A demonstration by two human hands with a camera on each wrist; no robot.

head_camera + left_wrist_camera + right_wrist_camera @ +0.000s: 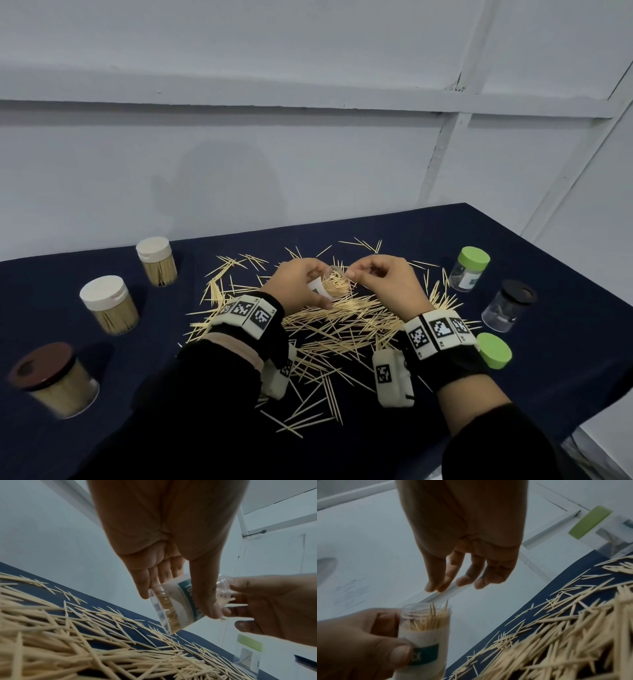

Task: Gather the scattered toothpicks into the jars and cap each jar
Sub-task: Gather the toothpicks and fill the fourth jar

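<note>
head view: the left hand [301, 286] grips an open jar [325, 286] above the scattered toothpicks [342, 329], filling step; left wrist view: the jar is tilted; right wrist view: the right hand [465, 545] hangs with loose, empty fingers above its mouth; next, pinch another bunch.

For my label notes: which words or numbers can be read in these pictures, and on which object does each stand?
"CK": teal band on the held jar, right wrist view; the rest is hidden by the left hand.
Teal band, left wrist view: blurred.
Green-lidded jar label: too small.
Wristband marks: patterns only.
</note>
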